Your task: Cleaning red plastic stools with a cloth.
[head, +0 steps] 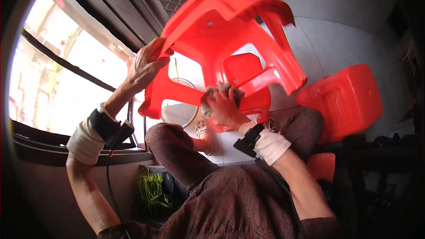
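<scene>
A red plastic stool is held up before me, tilted so that its hollow underside and legs show. My left hand grips one leg or edge at its left side, thumb and fingers around the plastic. Bunched in my right hand is a grey-brown cloth, pressed against the stool's near lower part. Just behind that hand, a second red stool stands on the floor, partly hidden by the raised one.
Another red stool is at my right, with a smaller red piece below it. A round basin sits on the floor near my left knee. Green leafy stalks lie at lower left. Along the left runs a bright window.
</scene>
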### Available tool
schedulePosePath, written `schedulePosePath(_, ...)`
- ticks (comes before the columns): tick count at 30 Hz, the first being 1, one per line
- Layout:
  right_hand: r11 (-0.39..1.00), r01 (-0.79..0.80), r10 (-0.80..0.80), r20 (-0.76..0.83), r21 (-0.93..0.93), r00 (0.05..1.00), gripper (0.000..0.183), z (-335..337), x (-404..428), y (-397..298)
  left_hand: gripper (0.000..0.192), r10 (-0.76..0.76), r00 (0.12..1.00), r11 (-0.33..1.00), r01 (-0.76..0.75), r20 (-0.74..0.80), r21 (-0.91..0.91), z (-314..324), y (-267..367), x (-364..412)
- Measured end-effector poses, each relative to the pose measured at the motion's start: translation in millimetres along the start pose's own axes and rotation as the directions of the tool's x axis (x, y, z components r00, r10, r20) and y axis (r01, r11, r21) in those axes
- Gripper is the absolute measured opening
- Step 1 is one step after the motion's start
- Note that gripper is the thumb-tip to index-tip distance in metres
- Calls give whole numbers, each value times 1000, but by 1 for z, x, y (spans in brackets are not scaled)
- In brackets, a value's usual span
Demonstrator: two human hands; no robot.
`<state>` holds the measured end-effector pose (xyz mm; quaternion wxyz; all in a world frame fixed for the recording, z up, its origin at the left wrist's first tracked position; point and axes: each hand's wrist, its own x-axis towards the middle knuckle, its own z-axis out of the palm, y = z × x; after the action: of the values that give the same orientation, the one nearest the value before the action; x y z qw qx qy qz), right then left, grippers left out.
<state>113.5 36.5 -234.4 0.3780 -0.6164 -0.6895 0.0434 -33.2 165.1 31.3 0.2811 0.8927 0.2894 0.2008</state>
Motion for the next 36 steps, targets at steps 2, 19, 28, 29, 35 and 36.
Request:
schedulePosePath(2, 984, 53, -48, 34, -170, 998, 35, -12, -9, 32, 48, -62, 996, 985, 52, -59, -164, 25, -18, -4)
schedulePosePath(19, 779, 139, -24, 192, -611, 981, 24, -133, -40, 116, 26, -63, 886, 962, -69, -460, -265, 219, -66, -43)
schedulePosePath(28, 946, 108, -54, 181, -306, 982, 32, -35, -40, 36, 43, -314, 927, 782, 130, -205, -609, 208, -68, -51)
schedulePosePath(29, 963, 63, -9, 203, -262, 979, 37, -36, -39, 30, 41, -351, 903, 747, 111, -247, -655, 203, -70, -50)
schedulePosePath(35, 964, -27, 63, 130, -265, 990, 47, -65, -42, 53, 7, 53, 895, 998, -67, -443, -16, 198, -90, -37)
schedulePosePath(36, 958, 24, 31, 188, -286, 982, 47, -75, -31, 38, 7, 258, 864, 944, -129, -433, 304, 191, -100, -47)
